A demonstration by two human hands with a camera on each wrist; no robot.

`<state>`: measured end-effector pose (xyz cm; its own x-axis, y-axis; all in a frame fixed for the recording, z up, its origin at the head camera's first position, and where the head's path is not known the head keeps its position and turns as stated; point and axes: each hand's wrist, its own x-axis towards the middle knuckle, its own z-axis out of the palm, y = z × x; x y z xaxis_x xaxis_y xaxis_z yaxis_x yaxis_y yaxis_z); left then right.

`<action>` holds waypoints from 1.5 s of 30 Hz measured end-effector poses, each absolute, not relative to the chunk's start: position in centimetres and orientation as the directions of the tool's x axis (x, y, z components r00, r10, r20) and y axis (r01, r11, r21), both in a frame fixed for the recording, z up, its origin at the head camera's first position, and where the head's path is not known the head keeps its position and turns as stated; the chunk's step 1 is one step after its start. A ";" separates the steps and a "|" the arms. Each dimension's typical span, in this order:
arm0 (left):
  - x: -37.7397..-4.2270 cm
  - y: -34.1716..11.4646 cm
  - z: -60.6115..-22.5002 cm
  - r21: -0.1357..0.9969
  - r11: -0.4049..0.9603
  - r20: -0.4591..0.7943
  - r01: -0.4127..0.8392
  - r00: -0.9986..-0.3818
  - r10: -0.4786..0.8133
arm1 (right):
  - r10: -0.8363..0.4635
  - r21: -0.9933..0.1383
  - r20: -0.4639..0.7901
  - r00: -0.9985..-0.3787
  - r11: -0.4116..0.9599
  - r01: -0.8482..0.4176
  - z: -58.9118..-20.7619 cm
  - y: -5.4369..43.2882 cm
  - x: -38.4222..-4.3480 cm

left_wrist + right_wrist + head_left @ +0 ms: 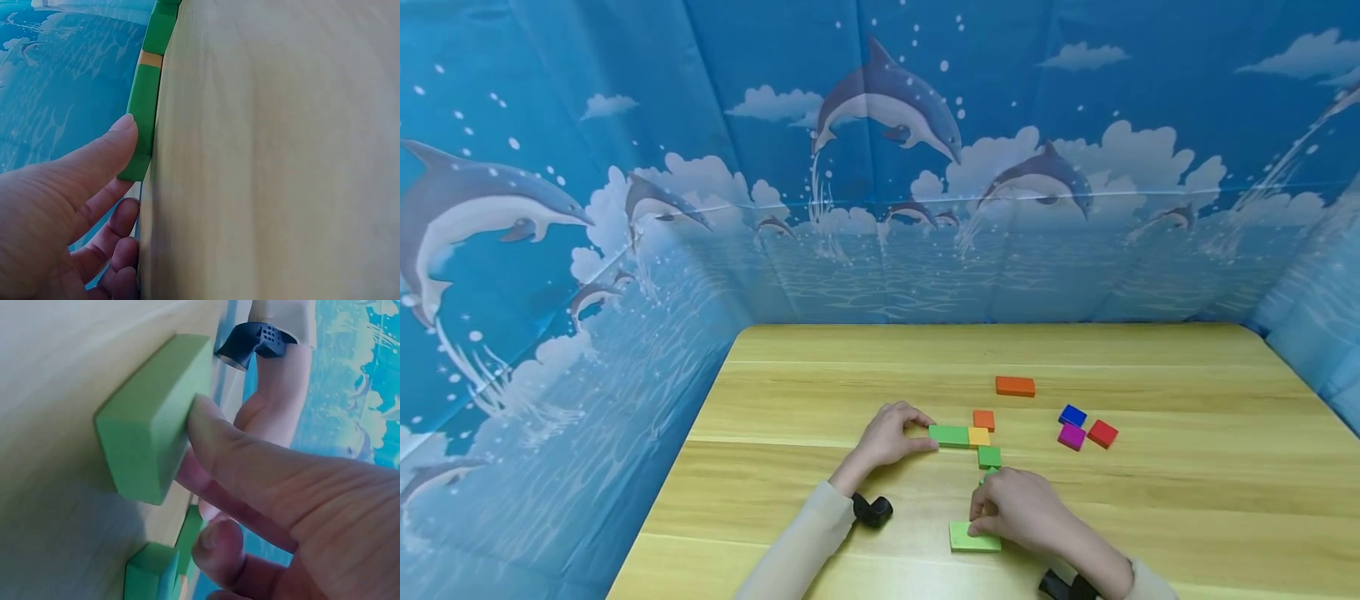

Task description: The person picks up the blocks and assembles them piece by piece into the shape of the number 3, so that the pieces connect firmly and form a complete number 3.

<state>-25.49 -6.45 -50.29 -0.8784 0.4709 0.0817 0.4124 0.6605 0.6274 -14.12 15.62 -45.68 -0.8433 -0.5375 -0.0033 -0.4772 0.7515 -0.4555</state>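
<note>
My left hand (891,433) pinches the left end of a long green block (949,436) between thumb and forefinger. A yellow-orange square block (979,437) touches that block's right end. An orange square block (983,420) lies just behind the yellow-orange one, and a green square block (989,457) sits in front of it. My right hand (1018,508) holds a light green rectangular block (156,412), thumb on its upper face. In the head view this light green block is close to the table's near side. Another green piece (990,473) is mostly hidden behind the right hand.
A long orange-red block (1015,387) lies farther back on the wooden table (760,392). To the right are a blue block (1072,416), a magenta block (1071,437) and a red block (1102,433). A dolphin-print curtain (880,250) borders the table behind and at the sides.
</note>
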 end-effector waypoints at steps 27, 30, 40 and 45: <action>-25.6 -6.7 -50.7 0.626 0.664 0.071 0.408 -0.878 0.472 | -0.523 -0.350 0.211 -0.826 0.748 -0.564 -47.0 15.7 -15.6; -25.6 -6.7 -50.7 0.625 0.666 0.068 0.408 -0.878 0.474 | -0.521 -0.372 0.202 -0.829 0.742 -0.558 -47.0 15.8 -16.2; -25.6 -6.6 -50.8 0.632 0.661 0.074 0.404 -0.881 0.467 | -0.469 -0.410 0.192 -0.862 0.760 -0.504 -47.5 16.2 -17.2; -25.6 -6.5 -50.6 0.633 0.657 0.080 0.410 -0.878 0.472 | -0.447 -0.413 0.188 -0.875 0.772 -0.483 -47.3 16.1 -17.6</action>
